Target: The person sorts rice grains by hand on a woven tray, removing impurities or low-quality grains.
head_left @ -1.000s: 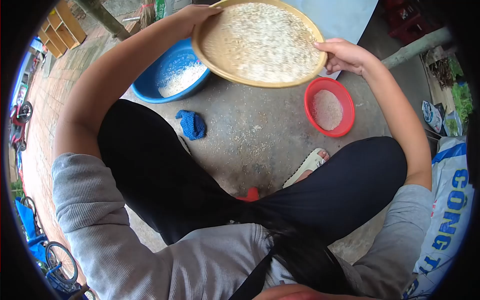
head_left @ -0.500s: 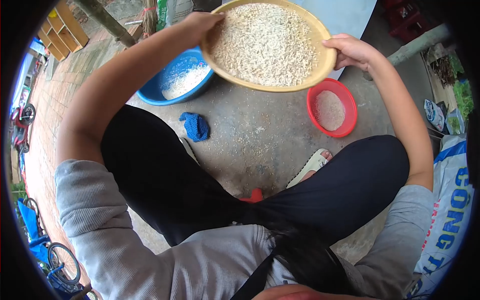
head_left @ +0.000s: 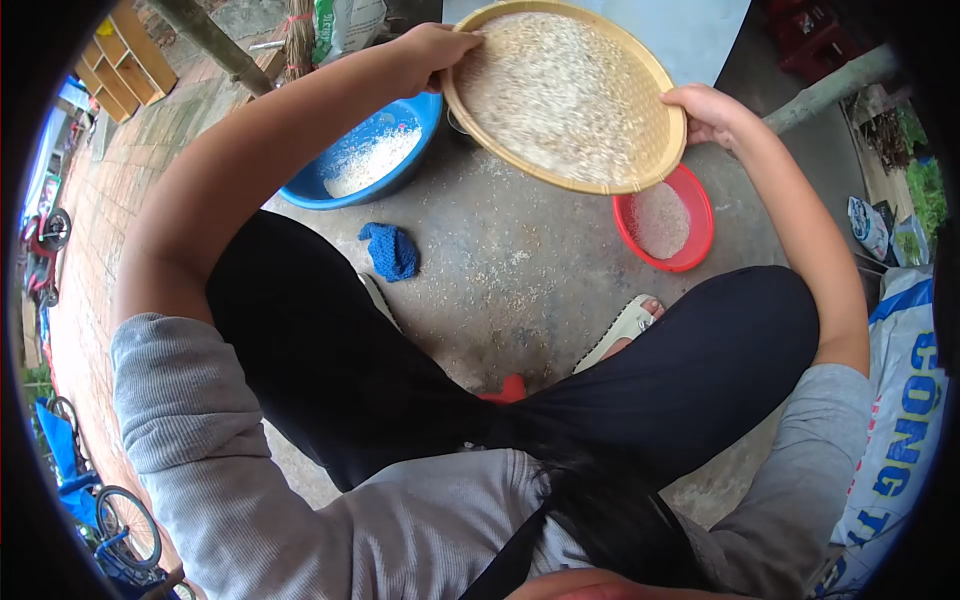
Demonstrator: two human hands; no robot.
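Note:
A round woven tray (head_left: pixel 655 120) of pale grain (head_left: pixel 560 95) is held up at the top of the view. My left hand (head_left: pixel 440 52) grips its left rim, fingers closed and partly hidden beneath. On the right rim, my right hand (head_left: pixel 708 112) is closed with the thumb on top. The grain looks blurred by motion. Below the tray's left side stands a blue basin (head_left: pixel 335 165) with white grain in it. A red basin (head_left: pixel 703 225) holding finer pale grain sits under the tray's lower right edge, which overlaps it slightly.
A blue cloth (head_left: pixel 390 252) lies on the concrete floor (head_left: pixel 480 320) between my knees. Printed sacks (head_left: pixel 900 400) stand at the right. A wooden pole (head_left: pixel 835 95) is at upper right, and another (head_left: pixel 205 40) at upper left. Dark red crates (head_left: pixel 810 45) stand behind.
Both hands have moved to the right with the tray, which now tilts down more at its right side. The grain has become blurred. More of the blue basin shows.

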